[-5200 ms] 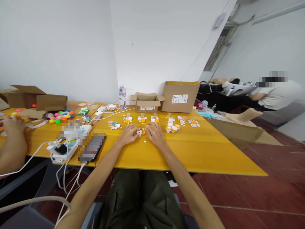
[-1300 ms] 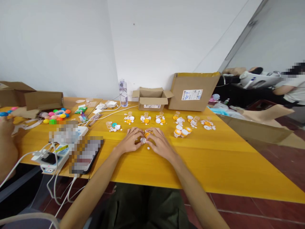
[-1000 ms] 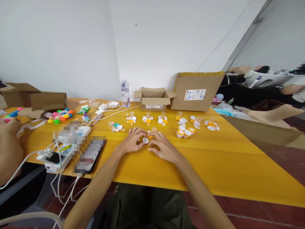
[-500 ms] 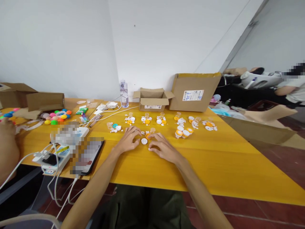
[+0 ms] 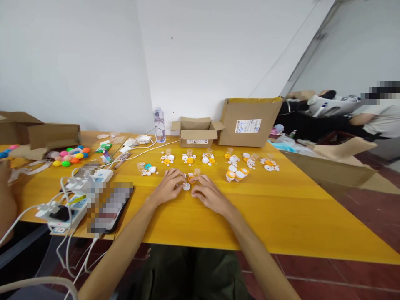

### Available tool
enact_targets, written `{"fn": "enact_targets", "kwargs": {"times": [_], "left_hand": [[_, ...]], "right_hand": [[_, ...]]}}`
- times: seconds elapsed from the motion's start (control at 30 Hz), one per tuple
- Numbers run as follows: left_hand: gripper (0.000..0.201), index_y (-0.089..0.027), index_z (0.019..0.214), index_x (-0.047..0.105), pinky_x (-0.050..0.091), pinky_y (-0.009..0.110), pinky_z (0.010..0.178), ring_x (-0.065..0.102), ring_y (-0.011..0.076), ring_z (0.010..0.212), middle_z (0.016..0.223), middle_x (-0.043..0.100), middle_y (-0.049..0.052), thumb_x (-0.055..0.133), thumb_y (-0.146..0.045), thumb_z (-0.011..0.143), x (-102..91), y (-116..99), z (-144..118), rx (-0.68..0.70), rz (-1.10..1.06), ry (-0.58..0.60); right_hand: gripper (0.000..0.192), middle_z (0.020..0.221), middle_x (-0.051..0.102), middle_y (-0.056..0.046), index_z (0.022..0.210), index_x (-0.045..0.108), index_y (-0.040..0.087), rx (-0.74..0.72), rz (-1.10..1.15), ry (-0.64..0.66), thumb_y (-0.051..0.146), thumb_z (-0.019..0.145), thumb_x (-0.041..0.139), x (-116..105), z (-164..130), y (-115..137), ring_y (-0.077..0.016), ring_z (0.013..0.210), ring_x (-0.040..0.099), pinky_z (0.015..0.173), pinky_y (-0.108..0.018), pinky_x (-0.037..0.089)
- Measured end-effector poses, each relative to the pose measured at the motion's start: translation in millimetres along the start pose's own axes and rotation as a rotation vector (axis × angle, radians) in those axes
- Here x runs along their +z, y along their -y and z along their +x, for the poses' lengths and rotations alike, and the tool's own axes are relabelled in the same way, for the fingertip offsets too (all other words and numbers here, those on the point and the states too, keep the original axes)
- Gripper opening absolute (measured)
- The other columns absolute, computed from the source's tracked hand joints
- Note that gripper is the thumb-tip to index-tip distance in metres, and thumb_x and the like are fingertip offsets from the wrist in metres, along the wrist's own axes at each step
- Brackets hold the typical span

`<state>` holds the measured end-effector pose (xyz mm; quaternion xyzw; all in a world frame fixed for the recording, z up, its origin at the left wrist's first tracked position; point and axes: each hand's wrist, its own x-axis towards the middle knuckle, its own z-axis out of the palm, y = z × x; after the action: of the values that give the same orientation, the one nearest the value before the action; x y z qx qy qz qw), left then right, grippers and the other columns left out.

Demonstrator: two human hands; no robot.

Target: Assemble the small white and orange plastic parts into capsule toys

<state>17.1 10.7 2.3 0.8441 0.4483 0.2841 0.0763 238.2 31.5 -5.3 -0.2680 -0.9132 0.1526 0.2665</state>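
Note:
My left hand (image 5: 170,185) is over the table, its fingers bent and apart. The tips of its thumb and forefinger are close to a small white plastic disc (image 5: 186,187); whether they touch it I cannot tell. Facing it from the right, my right hand (image 5: 208,192) has its fingers curled towards the thumb, and anything between them is too small to name. Its forefinger reaches to an orange ring-shaped part (image 5: 191,180), partly hidden. Just beyond the fingers stand a small clear plastic cup (image 5: 196,171) and some tiny white pieces (image 5: 190,175).
Small groups of white and orange parts (image 5: 190,160) with clear cups lie in a row behind. Capped cups (image 5: 239,175) stand right. An open carton (image 5: 196,135), larger box (image 5: 250,123), bottle (image 5: 159,125), phone (image 5: 117,208) and power strips (image 5: 78,204) surround. Another person's arm (image 5: 6,200) is far left.
My left fingertips have come nearer the white disc. The right hand stays close by with its thumb and fingers still curled. The whole view has shifted slightly.

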Motion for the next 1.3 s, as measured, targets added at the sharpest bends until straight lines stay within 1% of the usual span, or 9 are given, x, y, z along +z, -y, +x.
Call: {"fn": "enact_targets", "kwargs": {"times": [0.13, 0.27, 0.5, 0.63, 0.77, 0.87, 1.1, 1.3], "left_hand": [[0.019, -0.025, 0.094, 0.069, 0.039, 0.040, 0.094, 0.052, 0.0235, 0.106, 0.105, 0.066, 0.005, 0.051, -0.025, 0.098, 6.7, -1.2, 2.2, 0.007, -0.015, 0.006], [0.018, -0.024, 0.096, 0.069, 0.039, 0.039, 0.094, 0.052, 0.0231, 0.106, 0.104, 0.067, 0.005, 0.052, -0.024, 0.098, 10.1, -0.9, 3.7, 0.001, -0.031, -0.003], [0.020, -0.024, 0.095, 0.069, 0.039, 0.040, 0.096, 0.053, 0.0232, 0.105, 0.104, 0.067, 0.005, 0.050, -0.024, 0.099, 9.9, -1.1, 3.9, -0.054, -0.033, 0.009], [0.019, -0.024, 0.094, 0.069, 0.039, 0.039, 0.096, 0.053, 0.0236, 0.107, 0.103, 0.067, 0.005, 0.051, -0.024, 0.098, 9.8, -1.6, 4.2, -0.055, -0.047, 0.018], [0.022, -0.024, 0.093, 0.071, 0.038, 0.039, 0.096, 0.053, 0.0228, 0.106, 0.102, 0.067, 0.005, 0.049, -0.026, 0.099, 9.8, -2.0, 4.5, -0.040, -0.066, 0.031], [0.025, -0.025, 0.092, 0.071, 0.038, 0.039, 0.096, 0.053, 0.0221, 0.105, 0.101, 0.067, 0.005, 0.048, -0.024, 0.100, 10.3, -1.9, 4.6, -0.026, -0.076, 0.043], [0.020, -0.023, 0.089, 0.069, 0.039, 0.038, 0.096, 0.054, 0.0221, 0.105, 0.101, 0.069, 0.005, 0.051, -0.024, 0.098, 7.9, -5.3, 4.9, -0.015, -0.098, 0.061], [0.012, -0.024, 0.098, 0.065, 0.040, 0.041, 0.096, 0.055, 0.0241, 0.106, 0.106, 0.067, 0.006, 0.054, -0.027, 0.094, 2.8, -8.9, 3.2, -0.053, -0.102, 0.034]], "right_hand": [[0.015, 0.122, 0.062, -0.008, 0.085, 0.067, 0.024, 0.006, -0.003, -0.014, 0.011, 0.091, 0.061, 0.7, 0.0, -0.2, -0.0244, 0.120, 0.054, 0.102, -0.045, 0.047], [0.015, 0.123, 0.062, -0.008, 0.085, 0.066, 0.024, 0.004, -0.007, -0.014, 0.011, 0.091, 0.061, 0.3, -0.1, -0.3, -0.0243, 0.120, 0.055, 0.101, -0.045, 0.047], [0.017, 0.122, 0.063, -0.007, 0.085, 0.066, 0.024, 0.008, -0.026, -0.024, 0.009, 0.090, 0.061, -0.1, -0.4, -1.2, -0.0248, 0.119, 0.056, 0.101, -0.046, 0.047], [0.018, 0.123, 0.063, -0.008, 0.086, 0.068, 0.025, 0.004, -0.028, -0.035, 0.009, 0.090, 0.061, 0.3, -0.9, -2.0, -0.0259, 0.120, 0.056, 0.100, -0.048, 0.047], [0.019, 0.122, 0.063, -0.008, 0.085, 0.068, 0.025, 0.001, -0.019, -0.049, 0.009, 0.091, 0.059, 2.1, -1.0, -3.5, -0.0255, 0.119, 0.055, 0.100, -0.047, 0.047], [0.019, 0.121, 0.063, -0.008, 0.086, 0.068, 0.025, 0.004, -0.001, -0.073, 0.011, 0.092, 0.058, 4.6, -0.6, -5.1, -0.0250, 0.118, 0.055, 0.099, -0.047, 0.047], [0.018, 0.121, 0.063, -0.008, 0.088, 0.069, 0.025, 0.022, 0.009, -0.172, 0.014, 0.094, 0.056, 12.0, 0.3, -9.4, -0.0255, 0.117, 0.055, 0.099, -0.048, 0.047], [0.019, 0.123, 0.062, -0.009, 0.089, 0.069, 0.026, 0.031, -0.005, -0.213, 0.014, 0.094, 0.055, 14.5, 1.0, -10.0, -0.0263, 0.118, 0.054, 0.100, -0.050, 0.047]]}}
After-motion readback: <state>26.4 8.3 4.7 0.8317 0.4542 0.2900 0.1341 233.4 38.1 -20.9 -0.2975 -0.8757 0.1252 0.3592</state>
